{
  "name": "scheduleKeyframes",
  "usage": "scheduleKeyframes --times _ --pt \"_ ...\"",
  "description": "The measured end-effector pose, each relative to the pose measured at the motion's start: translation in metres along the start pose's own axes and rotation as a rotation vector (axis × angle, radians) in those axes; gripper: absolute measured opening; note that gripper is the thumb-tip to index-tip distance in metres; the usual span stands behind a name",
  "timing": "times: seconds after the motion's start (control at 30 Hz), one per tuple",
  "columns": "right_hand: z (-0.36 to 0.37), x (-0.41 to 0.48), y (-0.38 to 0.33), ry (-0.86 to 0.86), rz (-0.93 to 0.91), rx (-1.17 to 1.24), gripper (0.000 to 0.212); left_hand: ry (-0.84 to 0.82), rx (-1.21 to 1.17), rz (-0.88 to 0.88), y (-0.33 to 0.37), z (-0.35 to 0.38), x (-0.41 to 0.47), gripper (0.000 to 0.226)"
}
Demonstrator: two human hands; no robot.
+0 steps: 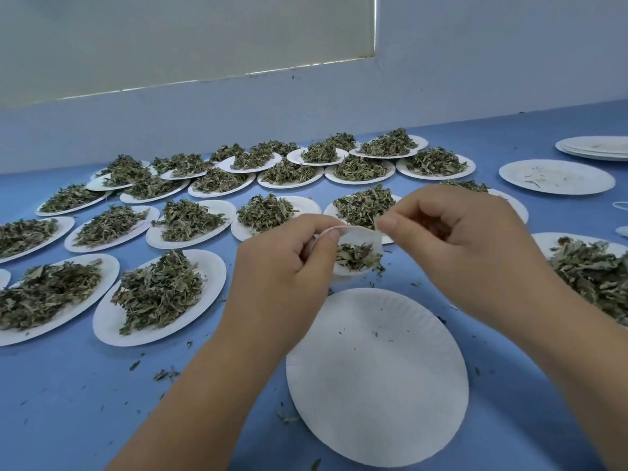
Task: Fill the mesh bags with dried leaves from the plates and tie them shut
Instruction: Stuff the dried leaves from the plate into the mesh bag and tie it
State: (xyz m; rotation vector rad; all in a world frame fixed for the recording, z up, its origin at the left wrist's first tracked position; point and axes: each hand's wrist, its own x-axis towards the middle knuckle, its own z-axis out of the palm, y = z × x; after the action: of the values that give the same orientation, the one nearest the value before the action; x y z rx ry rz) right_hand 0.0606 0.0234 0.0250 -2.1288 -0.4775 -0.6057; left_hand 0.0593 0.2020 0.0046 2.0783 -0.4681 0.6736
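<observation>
Both hands are up over the blue counter (68, 385), with a small white bag (358, 241) held between them. The left hand (289, 263) pinches the bag's left rim, its thumb and curled fingers (331, 234) closed on the fabric. The right hand (465, 239) pinches the right rim the same way, its other fingers curled toward the palm. The mouth of the bag is stretched open between the two grips. A clump of dried leaves (356, 258) sits low inside it and shows through the mesh.

The bag is just past the far rim of an empty plate (377, 375), which lies directly in front of the person with only a few crumbs on it.

To the left and behind, rows of full plates (159, 294) cover the counter, each heaped with the same leaves. The ones farthest back overlap near the pale wall (475, 62). Another heaped plate (591, 270) sits at the right, beside the right wrist. Farther back on that side is a scrap-strewn plate (557, 176), and beyond it a stack (594, 147) of empty ones. Loose bits (164, 373) of leaf are scattered on the counter near the left forearm.
</observation>
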Motion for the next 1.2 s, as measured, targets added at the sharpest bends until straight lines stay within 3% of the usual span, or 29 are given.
scheduleKeyframes --times 0.23,0.3,0.47,0.67,0.93,1.03,1.2 --pt "0.006 -0.004 -0.004 -0.194 0.15 -0.041 0.059 0.063 -0.035 -0.023 0.001 -0.002 0.001 0.018" --pt "0.008 -0.004 -0.002 -0.223 0.18 -0.067 0.062 0.072 -0.041 -0.025 0.001 -0.002 0.001 0.018" --pt "0.011 -0.005 0.003 -0.197 0.255 0.207 0.036 0.082 -0.05 -0.031 0.0 0.0 0.001 0.02" --pt "0.005 -0.004 0.001 -0.138 0.174 0.373 0.022 0.068 -0.035 -0.007 0.001 0.001 0.0 0.019" --pt "0.007 -0.009 -0.004 -0.039 -0.069 -0.022 0.018 0.038 0.029 0.063 0.003 0.005 -0.003 0.019" --pt "0.005 -0.009 -0.005 0.005 -0.161 -0.051 0.014 0.045 0.089 0.111 0.003 0.005 -0.003 0.018" --pt "0.008 -0.008 -0.002 -0.027 -0.145 -0.084 0.016 0.045 0.07 0.103 0.003 0.006 -0.003 0.017"
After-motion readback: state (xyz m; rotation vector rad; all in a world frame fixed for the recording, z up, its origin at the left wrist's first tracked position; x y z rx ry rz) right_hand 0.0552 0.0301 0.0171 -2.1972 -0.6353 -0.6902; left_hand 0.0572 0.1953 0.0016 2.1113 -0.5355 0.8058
